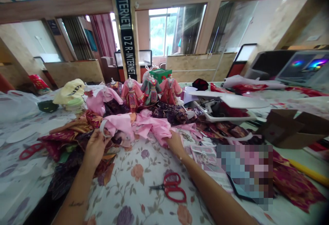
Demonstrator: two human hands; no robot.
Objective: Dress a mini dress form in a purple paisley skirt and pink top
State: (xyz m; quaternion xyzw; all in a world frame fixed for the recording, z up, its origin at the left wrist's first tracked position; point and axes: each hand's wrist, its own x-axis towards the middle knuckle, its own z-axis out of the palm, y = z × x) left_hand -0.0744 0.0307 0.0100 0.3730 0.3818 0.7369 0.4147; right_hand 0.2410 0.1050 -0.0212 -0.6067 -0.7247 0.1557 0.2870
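My left hand (95,146) pinches the lower edge of a white ring-shaped roll (102,127), which looks like tape or ribbon. Right behind that roll lies a piece of pink cloth (119,124). On the right, my right hand (176,144) is closed on the edge of a crumpled pink cloth (154,126), its fingertips partly hidden in the folds. Between my forearms, red-handled scissors (171,187) lie on the flowered tablecloth (123,180), blades pointing left. Small dress forms in pink robes (132,93) and a green robe (151,93) stand beyond the cloth.
Dark patterned fabric (164,112) and maroon brocade (61,141) lie heaped around. Another red-handled pair of scissors (31,150) is at left. At right are a white tray (228,117), an open cardboard box (290,129) and a yellow rod (309,172). A blurred-out patch covers something nearby.
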